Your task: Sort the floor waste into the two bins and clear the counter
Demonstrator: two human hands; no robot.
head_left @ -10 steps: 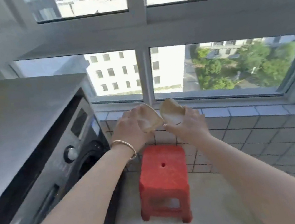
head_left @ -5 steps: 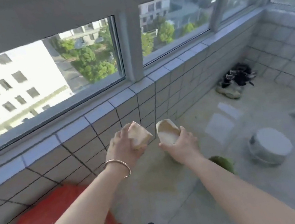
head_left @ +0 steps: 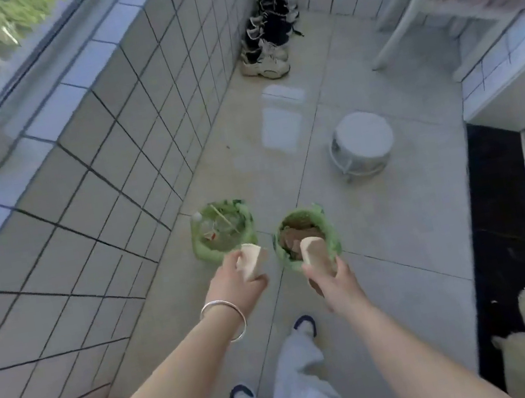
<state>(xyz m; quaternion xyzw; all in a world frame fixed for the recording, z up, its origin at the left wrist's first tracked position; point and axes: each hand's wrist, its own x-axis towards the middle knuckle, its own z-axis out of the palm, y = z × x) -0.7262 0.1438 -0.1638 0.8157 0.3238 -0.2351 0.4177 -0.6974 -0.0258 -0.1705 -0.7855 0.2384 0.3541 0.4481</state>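
Left hand (head_left: 233, 282) fingers grip one shell (head_left: 253, 260), long axis toward 1 o'clock, beside left bin (head_left: 223, 231); right hand (head_left: 334, 285) grips another shell (head_left: 315, 254), toward 12, over right bin (head_left: 305, 233).

Left hand (head_left: 233, 282), right hand (head_left: 334, 285) gripping, outstretched

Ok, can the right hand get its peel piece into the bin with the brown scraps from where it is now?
Probably yes. The right hand holds its peel piece just at the near rim of the bin with brown scraps, whose mouth is open, with nothing between them. The left hand, holding its own piece, is off to the side.
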